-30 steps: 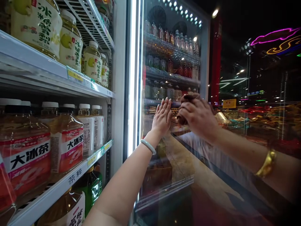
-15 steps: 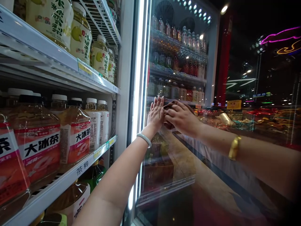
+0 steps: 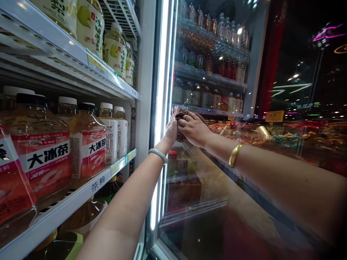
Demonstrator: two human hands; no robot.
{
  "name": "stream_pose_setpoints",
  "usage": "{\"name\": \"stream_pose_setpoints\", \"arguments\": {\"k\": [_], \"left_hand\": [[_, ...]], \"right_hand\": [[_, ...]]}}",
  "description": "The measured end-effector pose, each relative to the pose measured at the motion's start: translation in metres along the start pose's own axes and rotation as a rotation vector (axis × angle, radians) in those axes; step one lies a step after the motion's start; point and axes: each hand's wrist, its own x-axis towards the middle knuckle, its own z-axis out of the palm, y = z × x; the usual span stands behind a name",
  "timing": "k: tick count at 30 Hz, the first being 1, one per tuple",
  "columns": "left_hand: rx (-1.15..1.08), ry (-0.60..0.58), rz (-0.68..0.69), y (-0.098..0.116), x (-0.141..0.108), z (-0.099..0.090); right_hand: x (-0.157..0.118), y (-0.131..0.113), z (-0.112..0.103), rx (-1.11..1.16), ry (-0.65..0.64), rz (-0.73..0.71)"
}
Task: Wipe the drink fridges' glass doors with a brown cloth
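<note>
My right hand (image 3: pixel 193 128) presses a bunched brown cloth (image 3: pixel 180 135) to the glass door (image 3: pixel 200 224), fingers curled over it. A gold bracelet (image 3: pixel 234 155) circles that wrist. Just left of the cloth, my left hand (image 3: pixel 171 126) lies against the door near its lit edge, fingers stretched upward. The cloth and my right hand partly cover those fingers. On the left wrist sits a pale jade-like bangle (image 3: pixel 158 155).
To the left, an open cooler holds red-labelled iced tea bottles (image 3: pixel 48 155) on a white shelf (image 3: pixel 81 198). Pear drink bottles (image 3: pixel 115 54) stand above. A bright light strip (image 3: pixel 159 90) runs vertically by the door. Bottles and colourful packages (image 3: pixel 287 139) show in the glass.
My right hand has moved left with the cloth, now overlapping my left hand. The left hand has shifted slightly left and is more covered. The view has tilted a little downward.
</note>
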Motion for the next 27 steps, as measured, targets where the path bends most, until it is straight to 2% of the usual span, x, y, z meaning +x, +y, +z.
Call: {"name": "stream_pose_setpoints", "arguments": {"k": [2,4,6,9,11,12,15,18,20,23,25,27], "left_hand": [[-0.013,-0.018,-0.055,-0.001,-0.012,-0.006],[-0.018,-0.043,-0.096,0.001,-0.031,-0.011],[-0.016,-0.059,-0.117,0.007,-0.055,-0.013],[-0.011,-0.071,-0.142,0.019,-0.09,-0.009],[-0.009,-0.077,-0.152,0.028,-0.108,-0.002],[-0.01,-0.079,-0.154,0.033,-0.114,0.003],[-0.011,-0.069,-0.16,0.047,-0.121,0.017],[-0.006,-0.048,-0.181,0.058,-0.124,0.026],[-0.001,-0.052,-0.194,0.067,-0.128,0.029],[0.006,-0.082,-0.195,0.085,-0.138,0.033],[0.016,-0.103,-0.185,0.099,-0.143,0.039],[0.024,-0.096,-0.178,0.114,-0.144,0.046]], "right_hand": [[0.008,-0.005,0.008,-0.003,0.024,0.047],[0.0,-0.015,0.012,-0.004,0.061,0.111],[-0.024,-0.033,0.012,0.009,0.069,0.095],[-0.075,-0.052,0.006,0.055,0.026,-0.098],[-0.098,-0.05,-0.002,0.063,0.022,-0.138],[-0.102,-0.046,-0.006,0.046,0.028,-0.097],[-0.089,-0.034,-0.012,-0.045,0.048,0.124],[-0.077,-0.036,-0.011,-0.072,0.044,0.176],[-0.089,-0.038,-0.015,-0.067,0.036,0.134],[-0.128,-0.032,-0.033,-0.083,0.055,0.123],[-0.148,-0.022,-0.048,-0.132,0.095,0.221],[-0.155,-0.017,-0.056,-0.178,0.141,0.327]]}}
